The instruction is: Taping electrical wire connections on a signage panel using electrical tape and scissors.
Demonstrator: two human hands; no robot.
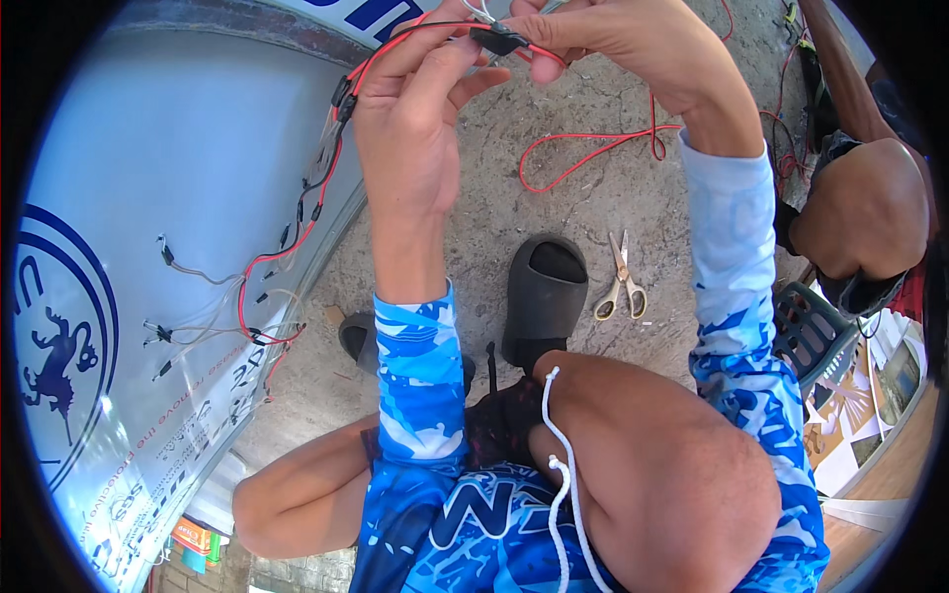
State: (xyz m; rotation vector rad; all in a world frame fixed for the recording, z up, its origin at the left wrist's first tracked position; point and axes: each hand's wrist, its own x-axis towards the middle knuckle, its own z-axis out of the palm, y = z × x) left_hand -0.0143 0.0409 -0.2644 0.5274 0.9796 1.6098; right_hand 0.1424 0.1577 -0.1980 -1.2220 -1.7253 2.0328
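Note:
Both my hands are raised at the top centre, working on a bundle of red and black electrical wire (358,77). My left hand (415,114) has its thumb and fingers closed on the wire beside a black taped joint (497,40). From the other side, my right hand (633,49) pinches the same wire near that joint. Thin pale wires stick up between the hands, partly cut off by the frame's top. Below my left hand the wire hangs down across the panel, with black taped joints and several clear leads (203,277) ending in black tips.
A large white-blue printed panel (227,128) leans at left. Gold-handled scissors (620,272) lie on the concrete beside my dark slide shoe (542,306). Red cord (652,130) loops on the floor. At right are another person's knee (870,208), a dark green plastic stool (813,331) and papers (845,465).

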